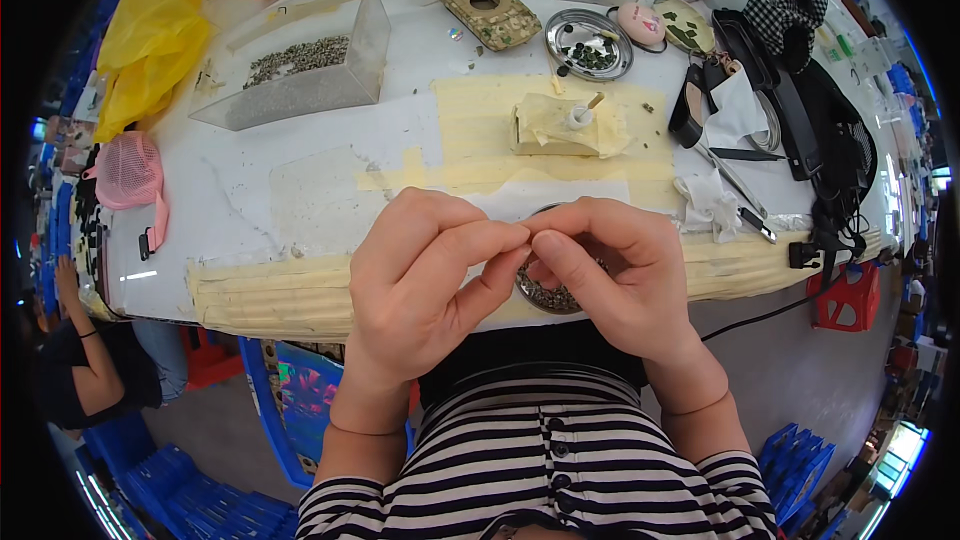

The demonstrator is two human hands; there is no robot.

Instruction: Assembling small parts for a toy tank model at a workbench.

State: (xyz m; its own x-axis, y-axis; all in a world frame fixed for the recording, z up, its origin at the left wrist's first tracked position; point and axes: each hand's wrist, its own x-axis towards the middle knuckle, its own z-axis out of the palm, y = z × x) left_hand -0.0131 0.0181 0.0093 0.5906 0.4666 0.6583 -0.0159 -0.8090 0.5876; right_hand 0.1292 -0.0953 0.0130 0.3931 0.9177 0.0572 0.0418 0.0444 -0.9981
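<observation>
My left hand and my right hand meet above the table's front edge, thumbs and forefingers pinched tip to tip. Whatever lies between the fingertips is too small or hidden to make out. Partly covered by my right hand is a round dish of small greyish pieces. Just beyond stands a tape-covered block carrying a small white cup with a stick in it. Farther back lie a camouflage-patterned plastic part with a round hole and a metal dish holding small dark green pieces.
A clear box of small grey pieces stands at the left, near a yellow plastic bag and a pink mesh item. To the right are crumpled tissue, tweezers and black straps. Another person sits at far left.
</observation>
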